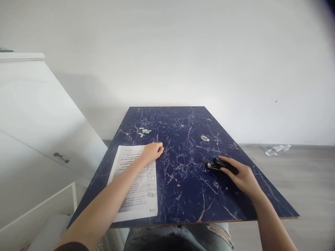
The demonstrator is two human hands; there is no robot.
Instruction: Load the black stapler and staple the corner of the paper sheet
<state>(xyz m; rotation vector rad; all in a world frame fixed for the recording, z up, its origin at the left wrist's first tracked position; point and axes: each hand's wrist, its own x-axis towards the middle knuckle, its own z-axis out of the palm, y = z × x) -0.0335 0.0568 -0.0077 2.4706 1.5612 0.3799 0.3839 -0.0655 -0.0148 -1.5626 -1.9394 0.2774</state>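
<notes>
The right hand has its fingers wrapped around a black stapler, gripping it toward the right side of a dark blue, marble-patterned counter. The stapler's front end points left, toward the middle of the counter, and its upper arm stands raised from its base at that end.

The left hand rests at the upper right corner of a printed sheet, its fingers curled closed; whether anything is tucked inside them I cannot tell. The sheet lies at the left of the counter, reaching close to the near edge, with the left forearm crossing over it. Lines of dark text cover it, and a column of barcode-like blocks runs down its right side.

Beyond the left hand, small pale pieces lie in a loose cluster. Farther right, beyond the stapler, sit a few small grey-white strips, close together. A white cabinet stands to the left, and clear plastic packaging lies on the floor at right.
</notes>
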